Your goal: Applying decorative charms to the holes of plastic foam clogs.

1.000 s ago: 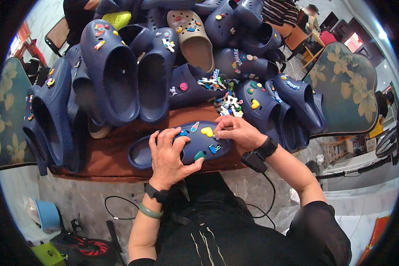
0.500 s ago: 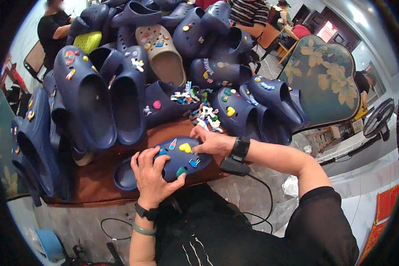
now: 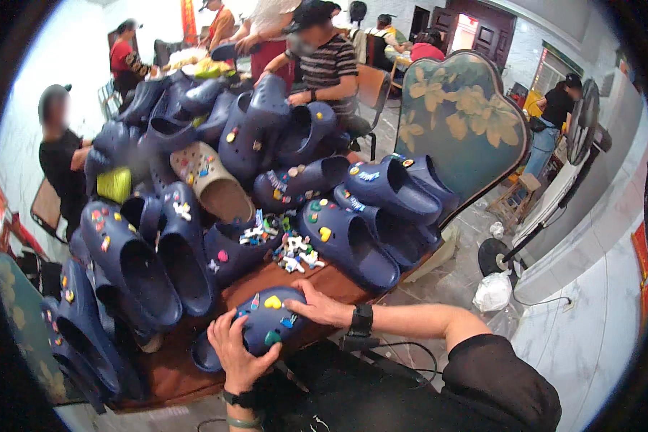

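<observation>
A navy blue foam clog [image 3: 261, 322] lies across the near edge of the brown table, its toe to the right. My left hand [image 3: 241, 351] is wrapped over its middle, thumb beside a green charm [image 3: 272, 337]. At the toe, my right hand [image 3: 325, 307] grips the clog, its thumb near a yellow heart charm [image 3: 273, 302] and a blue charm [image 3: 289, 321]. Whether a small piece sits under the right fingertips is hidden. Just beyond the hands is a pile of loose colourful charms [image 3: 295, 253], many of them white.
Decorated navy clogs [image 3: 133, 270] are heaped across the brown table [image 3: 187, 381], with one beige clog [image 3: 227, 198] among them. More clogs [image 3: 360, 252] stand at the right. A floral chair back [image 3: 461, 108] rises beyond. Several people work behind; a black fan [image 3: 582, 122] stands right.
My view has tilted up, so the table sits lower in the picture and more people and room show. Both hands keep their hold on the clog, with little visible movement.
</observation>
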The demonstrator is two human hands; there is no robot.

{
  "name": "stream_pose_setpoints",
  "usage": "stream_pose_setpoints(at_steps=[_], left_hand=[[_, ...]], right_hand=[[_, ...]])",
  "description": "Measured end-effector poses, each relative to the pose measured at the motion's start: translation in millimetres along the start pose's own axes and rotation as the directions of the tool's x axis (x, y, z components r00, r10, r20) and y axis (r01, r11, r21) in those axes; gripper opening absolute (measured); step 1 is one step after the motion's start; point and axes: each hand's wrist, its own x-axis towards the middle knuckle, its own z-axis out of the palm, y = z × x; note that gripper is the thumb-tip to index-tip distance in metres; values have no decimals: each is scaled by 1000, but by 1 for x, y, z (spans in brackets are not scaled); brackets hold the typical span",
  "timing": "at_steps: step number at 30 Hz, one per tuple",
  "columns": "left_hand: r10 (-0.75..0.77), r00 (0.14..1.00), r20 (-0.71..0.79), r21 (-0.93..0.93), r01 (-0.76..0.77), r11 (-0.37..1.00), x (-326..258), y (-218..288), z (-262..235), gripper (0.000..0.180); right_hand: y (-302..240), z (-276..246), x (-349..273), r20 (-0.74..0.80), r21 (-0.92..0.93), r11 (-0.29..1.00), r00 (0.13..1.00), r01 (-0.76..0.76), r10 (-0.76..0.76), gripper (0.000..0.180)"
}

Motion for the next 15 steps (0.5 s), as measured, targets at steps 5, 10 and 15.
stream_pose_setpoints(at_steps=[5, 10, 15], left_hand=[[-125, 990, -60, 59, 128, 990, -35, -7, 0, 103], [-59, 998, 9, 201, 56, 978, -43, -6, -3, 111], [106, 939, -327, 222, -32, 974, -18, 41, -23, 80]], right_hand=[[2, -16, -20, 214, 229, 964, 973, -137, 87, 86], [2, -19, -35, 235, 366, 892, 954, -266, 188, 77], [-15, -70, -78, 84, 737, 664, 991, -130, 101, 72]])
